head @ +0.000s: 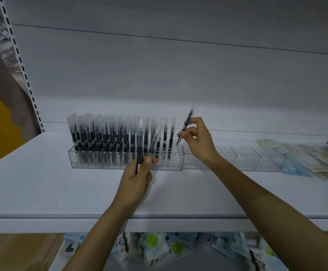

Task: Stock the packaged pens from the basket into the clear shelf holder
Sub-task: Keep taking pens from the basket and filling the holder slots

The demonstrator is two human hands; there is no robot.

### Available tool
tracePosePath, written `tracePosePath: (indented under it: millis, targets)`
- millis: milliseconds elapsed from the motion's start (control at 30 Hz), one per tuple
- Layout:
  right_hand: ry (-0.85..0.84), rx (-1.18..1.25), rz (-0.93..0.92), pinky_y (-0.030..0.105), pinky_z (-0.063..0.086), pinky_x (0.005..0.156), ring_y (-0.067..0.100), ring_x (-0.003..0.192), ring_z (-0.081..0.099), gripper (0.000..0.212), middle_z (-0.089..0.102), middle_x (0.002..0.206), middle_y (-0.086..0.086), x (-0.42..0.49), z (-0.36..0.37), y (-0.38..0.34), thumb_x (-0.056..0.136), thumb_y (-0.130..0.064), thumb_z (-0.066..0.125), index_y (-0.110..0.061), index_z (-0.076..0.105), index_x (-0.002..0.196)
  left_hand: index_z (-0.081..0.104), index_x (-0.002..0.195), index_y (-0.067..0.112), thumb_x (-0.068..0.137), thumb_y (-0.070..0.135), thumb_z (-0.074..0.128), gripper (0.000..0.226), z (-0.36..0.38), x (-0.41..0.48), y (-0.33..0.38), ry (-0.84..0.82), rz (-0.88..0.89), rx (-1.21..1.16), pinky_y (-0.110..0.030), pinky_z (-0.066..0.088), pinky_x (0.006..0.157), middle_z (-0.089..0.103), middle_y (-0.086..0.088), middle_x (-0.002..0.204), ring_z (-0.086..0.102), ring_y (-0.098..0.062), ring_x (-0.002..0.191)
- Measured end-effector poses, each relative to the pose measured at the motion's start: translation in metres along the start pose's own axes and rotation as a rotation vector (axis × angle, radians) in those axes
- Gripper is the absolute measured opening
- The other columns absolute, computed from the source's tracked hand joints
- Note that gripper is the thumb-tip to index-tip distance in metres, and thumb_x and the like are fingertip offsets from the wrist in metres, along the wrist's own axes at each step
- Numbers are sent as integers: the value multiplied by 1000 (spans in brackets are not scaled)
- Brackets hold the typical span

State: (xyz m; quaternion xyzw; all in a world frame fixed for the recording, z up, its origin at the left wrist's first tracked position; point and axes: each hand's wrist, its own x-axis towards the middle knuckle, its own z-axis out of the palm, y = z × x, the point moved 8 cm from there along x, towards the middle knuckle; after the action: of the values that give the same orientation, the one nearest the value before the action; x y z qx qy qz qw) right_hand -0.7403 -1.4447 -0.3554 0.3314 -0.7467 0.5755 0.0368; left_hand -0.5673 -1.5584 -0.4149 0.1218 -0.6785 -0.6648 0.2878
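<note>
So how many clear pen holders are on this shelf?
2. The left holder is nearly full of pens; the empty holder sits right of it, partly behind the right hand. A seam may mean a third.

Packaged pens (108, 137): black barrels, frosted clear sleeves. Raised pen (185, 126): black, blurred. Shelf holder (77, 161): clear, colourless. Shelf (42, 188): plain white, bluish-grey in shade. Back panel (159, 75): pale grey, thin dark seam lines. Upright (22, 61): white, row of black slots. Flat packs (306, 159): pale green, blue, beige print. Packets (153, 241) below: white and light blue, lime-green circles. Floor (12, 251): tan wood grain.
</note>
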Motion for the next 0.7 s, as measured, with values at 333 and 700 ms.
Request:
tracePosePath:
  millis: [333,700]
  targets:
    - [-103,-182,-19,17,44,77,6,78,61,10,68,83,-2,1,15,17,84,-17,72,-15,64,90,65,93,14,97,34,42,30,1,2,-1,-12,8,1,-18,20,40,28,7,48,23,-7,41]
    - [-87,-226,54,28,49,78,15,85,61,12,68,92,-2,5,13,25,82,-20,73,-13,64,83,66,94,16,93,39,43,32,0,2,-2,-12,15,-6,-19,19,42,26,0,54,23,-8,44]
